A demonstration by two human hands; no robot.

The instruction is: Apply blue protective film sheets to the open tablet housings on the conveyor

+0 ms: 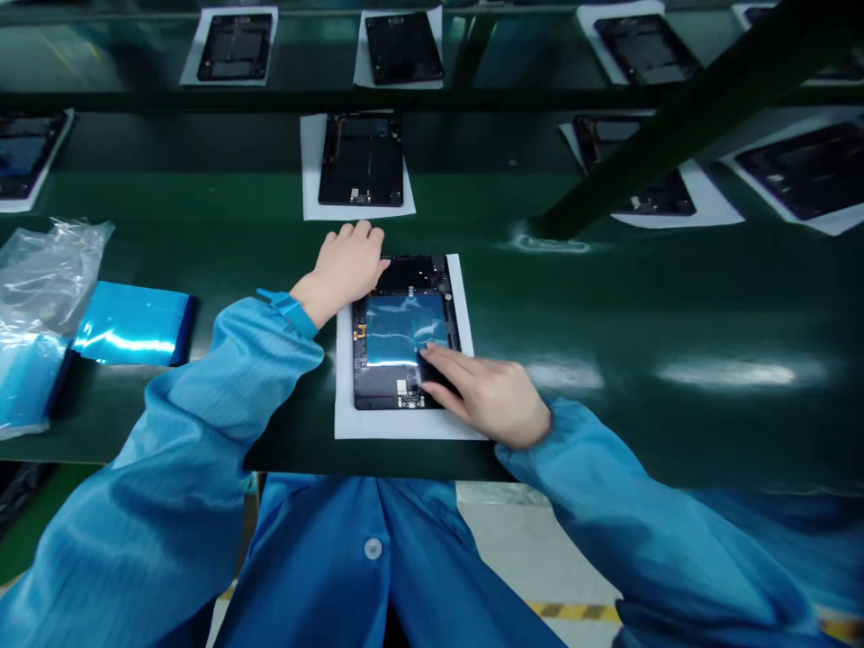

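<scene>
An open black tablet chassis (403, 396) lies on a white sheet (344, 405) at the near edge of the green belt. A shiny blue film-covered panel (398, 328) sits inside it. My left hand (347, 263) rests on the chassis's top left corner, fingers curled loosely over the edge and holding the chassis still. My right hand (490, 396) lies flat at the lower right, fingers stretched out and pressing on the blue panel's lower right corner. Both arms wear blue sleeves.
A stack of blue film-covered panels (133, 324) and a clear plastic bag (47, 270) lie at the left. More black chassis on white sheets (361, 160) sit further along the belt and on the level behind. A dark diagonal bar (675, 117) crosses the upper right.
</scene>
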